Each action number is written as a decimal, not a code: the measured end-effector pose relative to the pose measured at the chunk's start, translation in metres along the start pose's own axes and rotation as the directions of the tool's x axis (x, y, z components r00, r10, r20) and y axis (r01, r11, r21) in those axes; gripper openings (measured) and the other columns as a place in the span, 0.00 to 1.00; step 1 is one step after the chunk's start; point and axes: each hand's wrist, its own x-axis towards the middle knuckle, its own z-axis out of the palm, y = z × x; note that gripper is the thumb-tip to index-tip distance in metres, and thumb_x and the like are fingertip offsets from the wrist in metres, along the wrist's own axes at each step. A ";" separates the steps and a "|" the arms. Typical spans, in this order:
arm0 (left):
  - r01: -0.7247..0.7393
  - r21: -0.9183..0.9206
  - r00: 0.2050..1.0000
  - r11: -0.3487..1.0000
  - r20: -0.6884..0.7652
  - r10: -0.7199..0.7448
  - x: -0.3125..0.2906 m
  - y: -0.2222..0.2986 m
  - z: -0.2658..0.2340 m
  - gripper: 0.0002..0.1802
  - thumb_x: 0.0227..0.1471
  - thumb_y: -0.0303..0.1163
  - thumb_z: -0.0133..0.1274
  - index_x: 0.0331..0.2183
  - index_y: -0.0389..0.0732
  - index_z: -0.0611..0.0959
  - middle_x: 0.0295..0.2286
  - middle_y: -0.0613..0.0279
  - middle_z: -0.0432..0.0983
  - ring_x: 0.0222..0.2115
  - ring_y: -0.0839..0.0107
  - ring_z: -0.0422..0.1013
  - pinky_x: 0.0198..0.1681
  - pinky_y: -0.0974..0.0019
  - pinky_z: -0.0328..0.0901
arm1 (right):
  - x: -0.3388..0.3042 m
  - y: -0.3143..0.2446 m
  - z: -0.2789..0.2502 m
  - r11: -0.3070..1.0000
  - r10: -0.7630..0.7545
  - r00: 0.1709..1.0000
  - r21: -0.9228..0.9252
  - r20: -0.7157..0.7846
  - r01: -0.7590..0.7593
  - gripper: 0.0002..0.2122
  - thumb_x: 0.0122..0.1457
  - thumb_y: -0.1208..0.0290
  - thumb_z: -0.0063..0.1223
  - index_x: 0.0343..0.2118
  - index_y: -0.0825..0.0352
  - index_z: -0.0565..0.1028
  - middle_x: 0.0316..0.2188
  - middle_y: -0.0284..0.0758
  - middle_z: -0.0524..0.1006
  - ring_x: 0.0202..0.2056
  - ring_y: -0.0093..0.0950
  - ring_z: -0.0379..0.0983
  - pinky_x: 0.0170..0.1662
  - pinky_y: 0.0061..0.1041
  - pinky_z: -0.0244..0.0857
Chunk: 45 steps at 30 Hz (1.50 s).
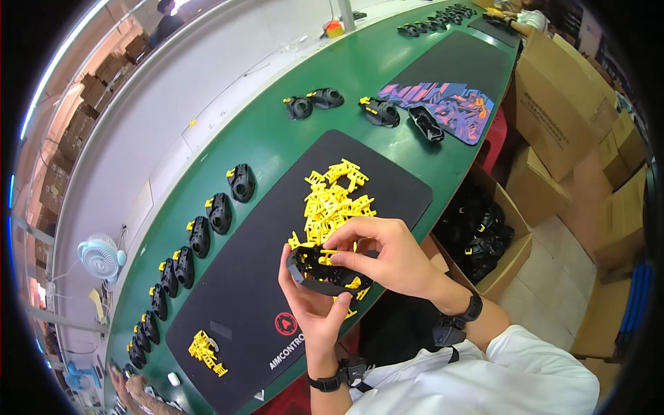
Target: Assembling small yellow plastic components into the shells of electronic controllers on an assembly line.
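Note:
Over the near edge of the black mat (pixel 256 290), my left hand (pixel 315 318) cradles a black plastic shell (pixel 312 282), shaped like a computer mouse housing, with its hollow inside facing up. Yellow bits show within the shell. My right hand (pixel 401 259) reaches over its rim, thumb and fingers pinched on a small yellow plastic piece (pixel 325 260) at the opening. Whether that piece is seated in the shell I cannot tell. Just beyond the shell lies a heap of similar yellow pieces (pixel 332 204); some also lie beneath my hands.
A smaller yellow pile (pixel 206 353) lies on the mat's left part. Black shells (pixel 198 236) line the green table (pixel 277 138); more sit near a patterned mat (pixel 449 111). An open carton (pixel 515 259) of black parts stands right. Another person's arm (pixel 142 395) shows lower left.

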 end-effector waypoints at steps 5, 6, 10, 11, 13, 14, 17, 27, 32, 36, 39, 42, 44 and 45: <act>-0.015 0.001 1.000 1.000 -0.011 0.015 -0.012 0.003 -0.003 0.58 0.41 0.17 0.64 0.67 0.44 0.49 0.58 0.57 0.59 0.59 0.64 0.61 0.63 0.57 0.60 | -0.004 0.000 0.007 0.973 -0.165 0.986 -0.172 -0.036 0.157 0.05 0.54 0.79 0.64 0.34 0.67 0.81 0.30 0.31 0.80 0.27 0.19 0.73 0.25 0.17 0.62; -0.003 0.003 1.000 1.000 -0.024 0.003 -0.012 0.005 0.001 0.59 0.40 0.18 0.65 0.67 0.44 0.49 0.57 0.57 0.59 0.58 0.64 0.61 0.62 0.58 0.60 | -0.003 0.002 0.010 0.975 -0.175 0.983 -0.152 -0.054 0.165 0.05 0.53 0.79 0.64 0.34 0.66 0.81 0.29 0.31 0.80 0.25 0.19 0.71 0.24 0.19 0.59; -0.057 0.028 0.998 0.998 -0.001 0.057 -0.014 -0.003 0.001 0.59 0.40 0.18 0.65 0.67 0.45 0.49 0.56 0.58 0.60 0.56 0.64 0.63 0.60 0.60 0.62 | -0.006 -0.001 0.012 0.978 -0.163 0.983 -0.149 -0.090 0.149 0.05 0.53 0.78 0.65 0.33 0.66 0.81 0.28 0.30 0.80 0.24 0.18 0.71 0.24 0.18 0.58; -0.052 0.026 0.999 0.998 0.007 0.052 -0.012 -0.004 0.001 0.59 0.40 0.18 0.65 0.67 0.45 0.49 0.56 0.58 0.60 0.56 0.64 0.63 0.60 0.60 0.62 | -0.005 0.002 0.011 0.979 -0.161 0.983 -0.144 -0.092 0.147 0.05 0.53 0.78 0.65 0.33 0.66 0.81 0.29 0.29 0.80 0.24 0.18 0.70 0.24 0.18 0.57; -0.028 0.044 0.999 0.999 -0.025 0.029 -0.010 -0.007 0.002 0.59 0.40 0.18 0.65 0.67 0.45 0.49 0.56 0.58 0.60 0.57 0.64 0.63 0.60 0.60 0.63 | -0.006 0.004 0.009 0.980 -0.155 0.984 -0.139 -0.092 0.141 0.05 0.53 0.77 0.65 0.33 0.66 0.80 0.29 0.29 0.80 0.23 0.17 0.69 0.23 0.17 0.56; -0.024 0.041 0.999 0.999 -0.023 0.025 -0.010 -0.009 0.002 0.59 0.40 0.18 0.65 0.67 0.45 0.49 0.56 0.58 0.60 0.57 0.64 0.63 0.60 0.60 0.63 | -0.007 0.002 0.008 0.991 -0.089 0.992 -0.111 -0.090 0.079 0.05 0.53 0.77 0.65 0.33 0.66 0.80 0.29 0.29 0.80 0.22 0.17 0.67 0.23 0.17 0.56; -0.028 0.043 0.998 0.999 -0.057 0.030 -0.012 -0.012 0.001 0.59 0.40 0.18 0.65 0.67 0.45 0.49 0.56 0.56 0.60 0.57 0.64 0.62 0.60 0.59 0.63 | -0.008 0.001 0.010 0.998 -0.017 0.995 -0.069 -0.097 0.011 0.04 0.54 0.77 0.64 0.32 0.66 0.80 0.28 0.29 0.79 0.22 0.16 0.65 0.23 0.17 0.55; -0.049 0.139 0.999 0.989 0.000 0.049 -0.015 -0.015 -0.005 0.60 0.39 0.17 0.65 0.66 0.44 0.48 0.57 0.54 0.58 0.58 0.62 0.63 0.61 0.58 0.62 | -0.008 0.003 0.013 0.980 -0.074 0.988 -0.193 -0.136 0.047 0.03 0.53 0.79 0.62 0.30 0.68 0.79 0.27 0.33 0.77 0.29 0.30 0.76 0.31 0.26 0.68; -0.001 0.107 1.000 0.994 0.010 -0.001 -0.012 -0.017 -0.009 0.60 0.38 0.17 0.66 0.66 0.44 0.48 0.56 0.57 0.59 0.58 0.64 0.62 0.61 0.59 0.62 | -0.007 0.017 0.010 0.927 -0.250 0.962 -0.314 -0.107 0.206 0.03 0.52 0.80 0.63 0.29 0.68 0.79 0.29 0.33 0.77 0.30 0.32 0.75 0.34 0.29 0.69; 0.123 -0.007 0.989 0.992 -0.078 -0.123 -0.014 -0.014 -0.009 0.58 0.44 0.35 0.65 0.68 0.43 0.47 0.61 0.55 0.56 0.61 0.62 0.59 0.64 0.56 0.58 | -0.003 0.023 0.012 0.845 -0.404 0.915 -0.393 -0.023 0.363 0.06 0.51 0.81 0.65 0.32 0.64 0.82 0.30 0.30 0.76 0.28 0.20 0.69 0.29 0.20 0.62; 0.293 -0.207 0.941 0.933 -0.113 -0.320 -0.014 -0.009 -0.010 0.56 0.46 0.53 0.53 0.69 0.44 0.49 0.64 0.56 0.53 0.64 0.59 0.55 0.65 0.57 0.54 | 0.002 0.009 0.002 0.982 -0.072 0.994 -0.168 0.085 0.086 0.07 0.54 0.81 0.62 0.35 0.63 0.81 0.31 0.29 0.75 0.29 0.19 0.68 0.30 0.19 0.63; 0.311 -0.259 0.925 0.914 -0.138 -0.354 -0.025 -0.010 -0.016 0.47 0.52 0.51 0.45 0.69 0.45 0.54 0.62 0.55 0.60 0.60 0.61 0.61 0.65 0.57 0.54 | 0.002 0.025 -0.005 0.969 0.133 0.946 0.160 0.296 -0.186 0.07 0.58 0.77 0.60 0.39 0.65 0.78 0.34 0.26 0.70 0.33 0.14 0.65 0.32 0.15 0.58; 0.354 -0.295 0.906 0.888 -0.129 -0.404 -0.023 -0.009 -0.017 0.52 0.48 0.53 0.47 0.69 0.44 0.51 0.63 0.54 0.57 0.61 0.60 0.59 0.63 0.56 0.57 | 0.004 0.031 -0.007 0.966 0.128 0.904 0.155 0.407 -0.206 0.05 0.58 0.76 0.60 0.37 0.65 0.77 0.33 0.26 0.69 0.32 0.15 0.62 0.33 0.16 0.58; 0.356 -0.294 0.907 0.887 -0.121 -0.404 -0.022 -0.010 -0.018 0.52 0.48 0.53 0.47 0.69 0.44 0.51 0.63 0.54 0.57 0.61 0.60 0.59 0.63 0.56 0.57 | 0.004 0.032 -0.006 0.974 0.126 0.889 0.115 0.441 -0.195 0.05 0.57 0.75 0.61 0.35 0.65 0.77 0.30 0.26 0.68 0.30 0.16 0.60 0.32 0.17 0.59</act>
